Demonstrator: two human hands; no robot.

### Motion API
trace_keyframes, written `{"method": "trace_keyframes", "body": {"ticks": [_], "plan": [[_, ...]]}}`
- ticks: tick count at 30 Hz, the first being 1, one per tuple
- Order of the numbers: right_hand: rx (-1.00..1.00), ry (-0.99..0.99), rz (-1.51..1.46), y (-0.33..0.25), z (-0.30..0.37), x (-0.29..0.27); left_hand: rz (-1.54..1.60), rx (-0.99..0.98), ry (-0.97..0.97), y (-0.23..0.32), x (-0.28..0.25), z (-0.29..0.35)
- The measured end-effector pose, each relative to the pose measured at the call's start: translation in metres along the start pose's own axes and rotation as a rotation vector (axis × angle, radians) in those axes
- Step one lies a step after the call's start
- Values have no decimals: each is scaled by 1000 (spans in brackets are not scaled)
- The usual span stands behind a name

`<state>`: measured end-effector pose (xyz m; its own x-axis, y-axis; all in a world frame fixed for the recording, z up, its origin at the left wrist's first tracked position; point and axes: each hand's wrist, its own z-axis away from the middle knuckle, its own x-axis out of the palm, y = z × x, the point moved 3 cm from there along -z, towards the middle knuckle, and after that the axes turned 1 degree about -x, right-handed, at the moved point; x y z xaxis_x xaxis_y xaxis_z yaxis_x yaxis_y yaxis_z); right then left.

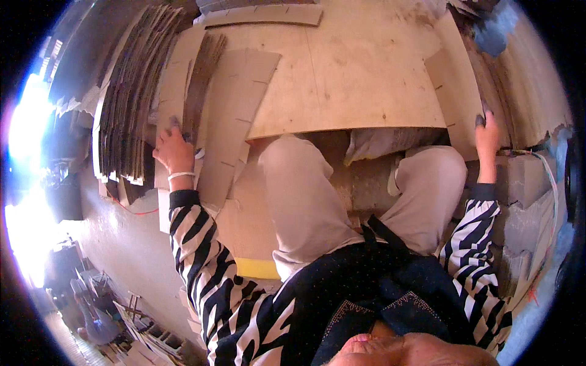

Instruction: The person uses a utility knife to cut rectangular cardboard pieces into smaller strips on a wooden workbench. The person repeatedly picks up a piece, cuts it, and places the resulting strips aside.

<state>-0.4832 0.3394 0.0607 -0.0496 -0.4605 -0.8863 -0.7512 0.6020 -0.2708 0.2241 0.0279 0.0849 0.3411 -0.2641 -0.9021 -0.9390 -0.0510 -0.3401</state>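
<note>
At the left, my left hand (pixel 175 152) has its fingers curled over the near end of a cardboard strip (pixel 181 70). Dark coverings or stains show on some fingertips, and a white band circles the wrist. Beside that strip, flat cardboard pieces (pixel 235 91) with short slits lie overlapping. My right hand (pixel 488 140), far to the right, closes thumb and finger at the edge of a tan cardboard sheet (pixel 458 64); part of its grip is hidden. Another slit cardboard piece (pixel 444 85) lies partly under that sheet.
A wooden board (pixel 348 73) spreads in front of my knees. Many cardboard sheets stand in a thick stack (pixel 137 79) at the far left. Another slit strip (pixel 265 15) lies along the board's far edge. Grey blocks (pixel 522 180) and a cable (pixel 543 160) are at the right.
</note>
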Motion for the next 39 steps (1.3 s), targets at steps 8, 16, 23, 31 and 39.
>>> {"method": "trace_keyframes", "body": {"ticks": [8, 16, 23, 31, 39], "plan": [[-336, -215, -232, -184, -26, 25, 423, 375, 269, 66, -39, 20], [-235, -333, -251, -171, 4, 81, 258, 300, 56, 176, 15, 47], [-38, -323, -10, -70, -31, 69, 141, 602, 41, 188, 2, 86], [66, -31, -124, -10, -45, 33, 212, 773, 184, 201, 18, 91], [-475, 48, -436, -165, -23, 1, 493, 517, 33, 215, -15, 61]]}}
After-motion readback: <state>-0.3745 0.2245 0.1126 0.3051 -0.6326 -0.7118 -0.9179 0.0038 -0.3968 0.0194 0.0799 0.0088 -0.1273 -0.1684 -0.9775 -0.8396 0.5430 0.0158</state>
